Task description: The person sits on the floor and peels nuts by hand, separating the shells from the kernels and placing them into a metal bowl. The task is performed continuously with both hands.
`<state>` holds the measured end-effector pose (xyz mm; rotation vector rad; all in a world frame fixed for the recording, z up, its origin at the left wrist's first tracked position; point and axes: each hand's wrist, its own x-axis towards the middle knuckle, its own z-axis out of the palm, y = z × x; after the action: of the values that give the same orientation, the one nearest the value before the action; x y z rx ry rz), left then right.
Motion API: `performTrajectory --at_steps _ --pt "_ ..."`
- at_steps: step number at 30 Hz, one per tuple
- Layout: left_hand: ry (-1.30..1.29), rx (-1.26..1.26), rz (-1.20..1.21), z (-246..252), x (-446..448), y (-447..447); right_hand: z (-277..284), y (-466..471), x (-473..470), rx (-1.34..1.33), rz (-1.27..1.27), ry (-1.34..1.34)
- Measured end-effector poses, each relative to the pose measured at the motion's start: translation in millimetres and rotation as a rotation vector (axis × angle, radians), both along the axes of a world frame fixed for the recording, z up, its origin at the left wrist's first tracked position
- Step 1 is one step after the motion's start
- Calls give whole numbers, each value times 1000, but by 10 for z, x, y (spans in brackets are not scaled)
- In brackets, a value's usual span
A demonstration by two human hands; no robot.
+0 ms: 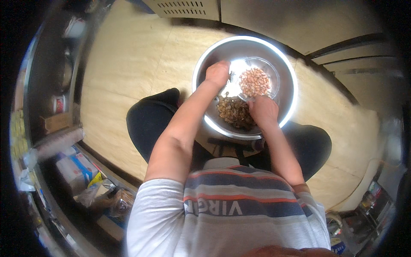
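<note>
A wide stainless steel basin [287, 112] stands before me between my knees. Inside it, a clear shallow dish [275, 80] holds pinkish nuts [255, 81] that look like shelled peanuts. Nearer to me, a heap of brown shell-like pieces [234, 110] lies on the basin's floor. My left hand [219, 74] is over the basin's left side with its fingers curled in; what they may hold is hidden. My right hand [266, 110] reaches down between the nuts and the brown heap, fingers bent together, their tips mostly covered by the hand itself.
Beige flooring [125, 57] surrounds the basin. Metal cabinets [266, 19] stand just beyond it. On the left, shelving holds a white tub [59, 104], a cardboard box [56, 122] and bagged goods [122, 202]. A thin cable [348, 196] runs along the floor at right.
</note>
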<state>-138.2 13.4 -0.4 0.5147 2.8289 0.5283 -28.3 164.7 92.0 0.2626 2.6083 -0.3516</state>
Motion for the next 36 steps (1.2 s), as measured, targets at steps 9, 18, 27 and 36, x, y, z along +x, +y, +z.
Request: performTrajectory --at_steps 9,18,27,36 --pt "-156 593 403 548 291 -59 -101 79 67 -270 9 388" --pt "-160 821 376 1005 1126 73 -87 -58 205 -1608 -584 25" --pt "-388 1025 490 899 1465 21 -307 -139 376 -1412 -486 181" --pt "-403 1017 464 724 1494 0 -537 -174 430 -1295 -391 359"
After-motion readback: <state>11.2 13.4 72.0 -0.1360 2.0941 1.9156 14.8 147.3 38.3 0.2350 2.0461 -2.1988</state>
